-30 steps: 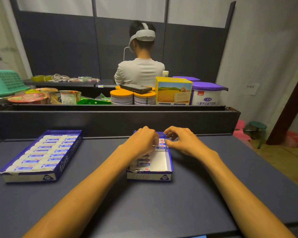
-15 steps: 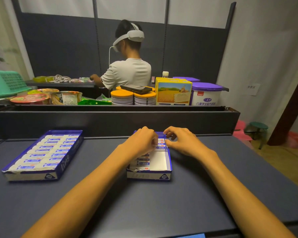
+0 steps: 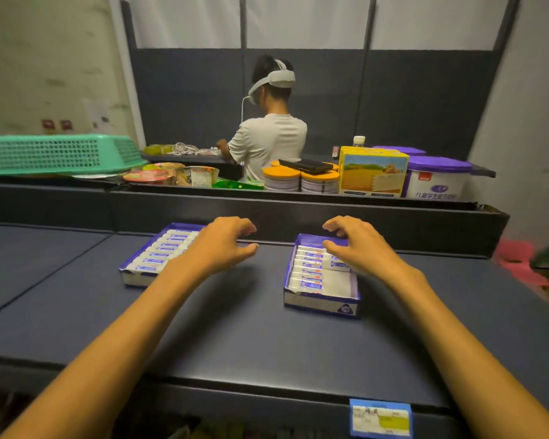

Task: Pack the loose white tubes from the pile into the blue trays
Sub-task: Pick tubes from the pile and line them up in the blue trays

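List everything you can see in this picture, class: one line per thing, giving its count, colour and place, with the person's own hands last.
blue trays: two, blue, on the dark shelf, one left, one right
white tubes: many, white, in rows inside both trays
shelf: one, dark grey, foreground
basket: one, green, rear left
tins: two, orange-lidded, rear centre
box: one, yellow, rear centre-right
tub: one, white with purple lid, rear right
price label: one, blue, shelf's front edge
person: one, pale shirt, white headset, back turned
left hand: open, beside left tray
right hand: open, over right tray
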The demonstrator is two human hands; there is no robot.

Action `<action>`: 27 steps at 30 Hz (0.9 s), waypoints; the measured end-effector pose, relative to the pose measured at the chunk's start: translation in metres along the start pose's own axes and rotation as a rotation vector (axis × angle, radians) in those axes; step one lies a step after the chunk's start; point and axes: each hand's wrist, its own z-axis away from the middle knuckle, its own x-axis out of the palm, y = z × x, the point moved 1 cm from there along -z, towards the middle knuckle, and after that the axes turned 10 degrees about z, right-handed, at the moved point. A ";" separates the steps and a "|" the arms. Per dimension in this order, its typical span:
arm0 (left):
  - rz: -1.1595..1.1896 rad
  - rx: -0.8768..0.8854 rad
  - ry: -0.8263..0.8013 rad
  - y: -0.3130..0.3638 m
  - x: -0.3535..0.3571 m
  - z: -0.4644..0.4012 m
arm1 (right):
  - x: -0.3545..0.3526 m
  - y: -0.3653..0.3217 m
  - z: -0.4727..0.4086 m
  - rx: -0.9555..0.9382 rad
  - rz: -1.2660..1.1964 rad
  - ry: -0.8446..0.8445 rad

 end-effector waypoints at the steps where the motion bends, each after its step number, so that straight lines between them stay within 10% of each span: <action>1: -0.015 -0.026 -0.017 -0.008 -0.007 0.010 | 0.004 -0.013 0.000 -0.025 0.009 -0.014; 27: -0.325 -0.484 0.122 -0.309 -0.309 0.380 | 0.166 -0.553 0.014 -0.626 0.062 -0.158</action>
